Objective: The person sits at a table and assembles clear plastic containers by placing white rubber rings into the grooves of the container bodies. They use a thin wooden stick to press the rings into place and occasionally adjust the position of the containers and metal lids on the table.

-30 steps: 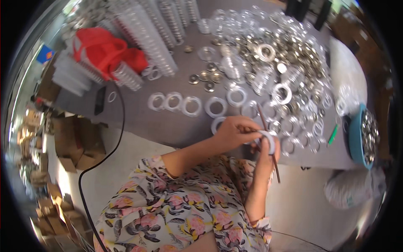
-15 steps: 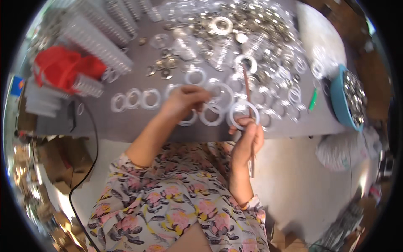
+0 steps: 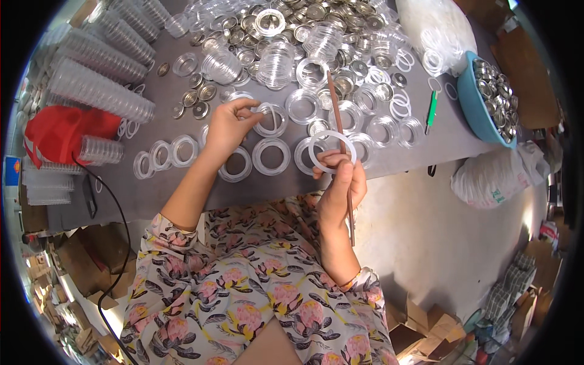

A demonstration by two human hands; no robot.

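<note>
My right hand [image 3: 340, 185] is closed on a slim brown stick [image 3: 334, 109] and a flat white ring [image 3: 312, 159]. The stick slants up past the ring, its tip near another white ring [image 3: 302, 77] on the table. My left hand [image 3: 228, 126] has its fingers drawn together beside a clear round plastic piece [image 3: 269, 134]. A thin pale strip shows at those fingertips; whether they grip it is unclear. More clear round pieces lie about my hands, among them one [image 3: 271, 170] between them and a row [image 3: 184, 164] to the left.
Silvery metal lids [image 3: 316, 12] are heaped at the back, with stacked clear pieces [image 3: 275, 64] before them. Clear stacks [image 3: 100, 91] and red cloth [image 3: 67, 131] occupy the left. A green-handled tool [image 3: 432, 108] and blue basin [image 3: 477, 112] of lids are at right; a black cable [image 3: 115, 201] hangs left.
The whole view has shifted, with the table's contents moving left in it. My left hand has come away from the clear pieces near the middle. My right hand still holds the stick and white ring.
</note>
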